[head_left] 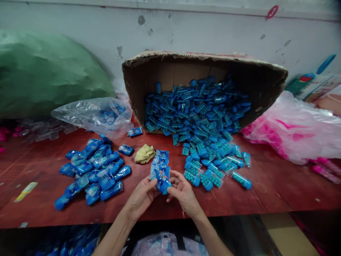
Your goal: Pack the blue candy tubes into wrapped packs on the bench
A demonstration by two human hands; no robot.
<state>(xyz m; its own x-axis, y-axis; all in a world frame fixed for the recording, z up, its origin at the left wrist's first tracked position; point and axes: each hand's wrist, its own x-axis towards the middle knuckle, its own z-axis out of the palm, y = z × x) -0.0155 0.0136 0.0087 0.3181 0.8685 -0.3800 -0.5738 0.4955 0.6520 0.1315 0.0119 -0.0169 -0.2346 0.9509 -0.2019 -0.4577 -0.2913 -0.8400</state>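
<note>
A small blue packet (163, 185) is held between both hands just above the near edge of the red desk (266, 192). The left hand (141, 197) is closed on the packet from the left, with its thumb laid over the packet's upper side. The right hand (183, 192) is closed on it from the right, fingers curled in against the packet's end. A short stack of like packets in clear wrap (160, 161) is seen directly behind the held packet; whether it is touched by the fingers cannot be told.

To the left, a loose heap of wrapped blue packets (93, 170) is spread on the desk. A crumpled yellowish cloth (144, 154) lies between that heap and the stack. Behind, a cardboard box (202, 67) is tipped on its side with its opening turned toward the person, and a mass of blue pill-filled cases (197, 113) is spilled from it onto the desk, reaching just to the right of the hands. A clear plastic bag (93, 113) holding a few blue pieces is placed left of the box, and a large green bundle (45, 74) is seen behind it. A pink-and-clear plastic bag (293, 131) rests at the right.
</note>
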